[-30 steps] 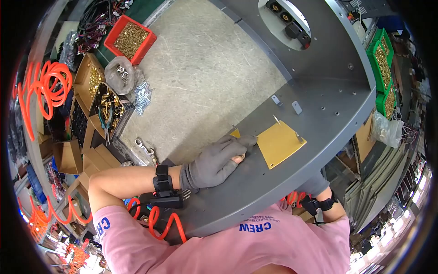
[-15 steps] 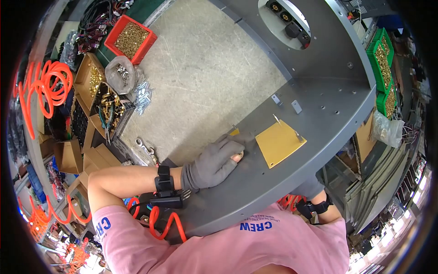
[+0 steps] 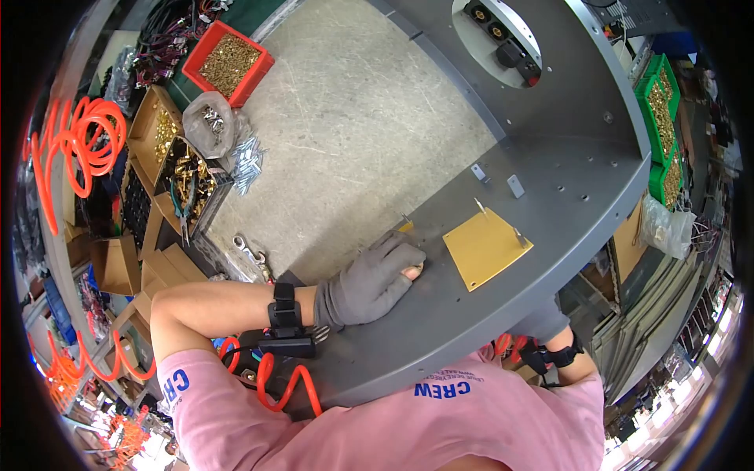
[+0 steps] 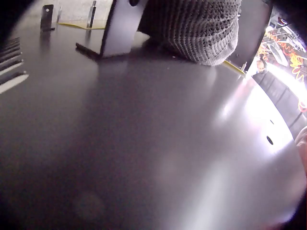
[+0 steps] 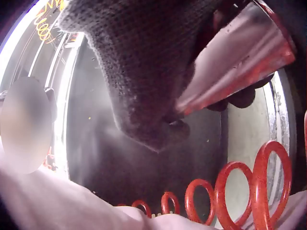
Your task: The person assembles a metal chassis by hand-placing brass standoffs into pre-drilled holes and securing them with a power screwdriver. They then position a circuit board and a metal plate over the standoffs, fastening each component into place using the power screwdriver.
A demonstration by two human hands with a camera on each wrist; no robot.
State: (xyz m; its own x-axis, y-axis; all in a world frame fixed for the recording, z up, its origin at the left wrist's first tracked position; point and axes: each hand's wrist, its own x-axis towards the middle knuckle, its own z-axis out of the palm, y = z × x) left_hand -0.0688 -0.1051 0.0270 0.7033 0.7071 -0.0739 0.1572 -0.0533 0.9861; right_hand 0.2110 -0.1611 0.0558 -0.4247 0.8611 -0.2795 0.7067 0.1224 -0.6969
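Observation:
My gloved left hand (image 3: 369, 286) rests on the dark grey metal panel (image 3: 416, 330), fingers curled, a bare thumb tip showing. In the left wrist view, its knuckles (image 4: 206, 28) are right at an upright L-shaped metal bracket (image 4: 115, 36), which the hand covers in the head view. To its right lies a yellow board (image 3: 487, 247) with two upright metal standoffs; a second yellow board (image 3: 406, 226) peeks out behind the fingers. Below the panel's front edge, my gloved right hand (image 5: 144, 72) grips a shiny red tool (image 5: 240, 62), its working end hidden.
Two small brackets (image 3: 515, 186) stand farther right on the panel. A red coiled hose (image 5: 259, 191) hangs near the right hand. At left are a red bin (image 3: 263, 67) of brass parts, a wrench (image 3: 245, 250) and cardboard boxes. Green bins (image 3: 664, 98) stand at right.
My left forefinger has drawn back from the yellow board and curled in. The right hand has shifted slightly under the panel edge. The view has tilted a little.

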